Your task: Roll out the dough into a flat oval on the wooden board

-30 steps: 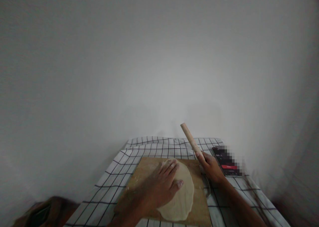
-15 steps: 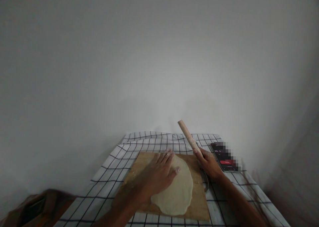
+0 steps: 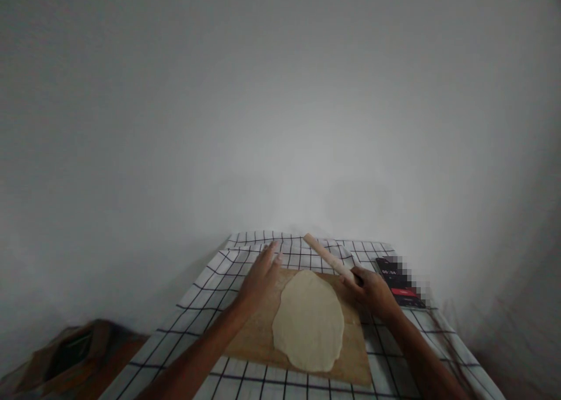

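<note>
A pale sheet of rolled-out dough (image 3: 309, 324) lies flat on a wooden board (image 3: 252, 344). My right hand (image 3: 368, 289) is wrapped round one end of a wooden rolling pin (image 3: 326, 256). The pin slants up and to the left, and its far end is above the back of the board. My left hand (image 3: 260, 277) hovers over the board's left back part, beside the dough and apart from it. Its fingers stretch forward and hold nothing.
A white cloth with dark checks (image 3: 195, 309) covers the table. At the right back lies a phone (image 3: 398, 283) with a lit timer screen, partly pixelated. A brown box-like object (image 3: 74, 353) is low at the left. A pale wall (image 3: 280, 125) rises behind the table.
My left hand has lifted off the dough and moved left and back, uncovering the whole sheet. The rolling pin's far end has dropped lower in my right hand.
</note>
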`<state>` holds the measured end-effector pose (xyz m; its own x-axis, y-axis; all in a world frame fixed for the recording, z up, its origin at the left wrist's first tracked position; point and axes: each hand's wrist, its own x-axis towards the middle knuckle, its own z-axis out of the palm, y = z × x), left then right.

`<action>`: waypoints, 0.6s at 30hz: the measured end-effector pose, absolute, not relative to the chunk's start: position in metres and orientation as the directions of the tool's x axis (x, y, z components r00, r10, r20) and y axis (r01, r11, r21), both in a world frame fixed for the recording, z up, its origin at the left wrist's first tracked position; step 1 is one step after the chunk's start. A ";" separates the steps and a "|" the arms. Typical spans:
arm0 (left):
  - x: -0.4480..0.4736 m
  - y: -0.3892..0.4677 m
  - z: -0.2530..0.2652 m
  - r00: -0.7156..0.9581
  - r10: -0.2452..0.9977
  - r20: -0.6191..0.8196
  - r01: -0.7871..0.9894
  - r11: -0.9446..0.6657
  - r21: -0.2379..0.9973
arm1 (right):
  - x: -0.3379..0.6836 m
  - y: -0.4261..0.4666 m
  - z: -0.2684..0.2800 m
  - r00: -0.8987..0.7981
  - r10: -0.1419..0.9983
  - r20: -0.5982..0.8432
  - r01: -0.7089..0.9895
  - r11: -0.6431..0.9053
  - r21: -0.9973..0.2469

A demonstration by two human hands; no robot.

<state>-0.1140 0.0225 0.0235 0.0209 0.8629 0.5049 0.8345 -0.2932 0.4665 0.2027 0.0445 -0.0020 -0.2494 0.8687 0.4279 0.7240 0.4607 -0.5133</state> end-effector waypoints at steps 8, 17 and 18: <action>-0.103 -0.004 0.036 0.325 0.803 0.499 0.869 -0.462 0.178 | 0.168 0.003 0.021 -0.466 0.791 0.396 0.728 0.597 -0.336; -0.090 0.056 0.004 0.465 0.820 0.334 0.879 -0.473 -0.063 | 0.162 0.021 0.004 -0.342 0.822 0.454 0.876 0.454 -0.162; -0.088 0.066 0.005 0.473 0.821 0.321 0.877 -0.474 -0.081 | 0.163 0.026 0.004 -0.332 0.845 0.419 0.892 0.426 -0.154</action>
<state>-0.0879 0.0659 0.0051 0.4730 0.8206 0.3207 0.8769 -0.4738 -0.0810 0.1634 0.0263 0.0042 -0.3316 0.8452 0.4191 0.8915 0.4261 -0.1539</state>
